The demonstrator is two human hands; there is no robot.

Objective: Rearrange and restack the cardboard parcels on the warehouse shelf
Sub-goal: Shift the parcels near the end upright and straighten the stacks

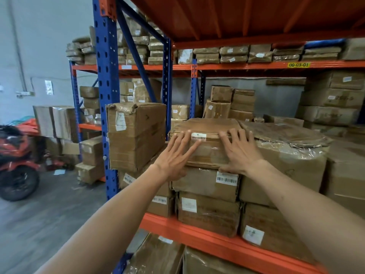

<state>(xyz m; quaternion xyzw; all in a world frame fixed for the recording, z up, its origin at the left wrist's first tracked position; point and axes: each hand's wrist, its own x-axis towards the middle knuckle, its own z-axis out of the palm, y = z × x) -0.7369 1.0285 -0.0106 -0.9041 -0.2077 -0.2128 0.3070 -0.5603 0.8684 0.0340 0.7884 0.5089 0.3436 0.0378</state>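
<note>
A flat brown cardboard parcel [209, 149] wrapped in clear film tops a stack in the middle of the shelf. My left hand [175, 155] lies flat against its front face, fingers spread. On the same face, further right, rests my right hand [241, 153], also with fingers apart. Neither hand wraps around the parcel. Under it lies a parcel with a barcode label [205, 182], and another parcel [207, 214] sits below that on the orange shelf beam [197, 232].
A tall dented box [136, 135] stands to the left of the stack, against the blue upright [107, 95]. A large film-covered box [286, 161] sits to the right. More parcels fill the rear and upper shelves. A red motorbike [15, 161] stands on the floor at left.
</note>
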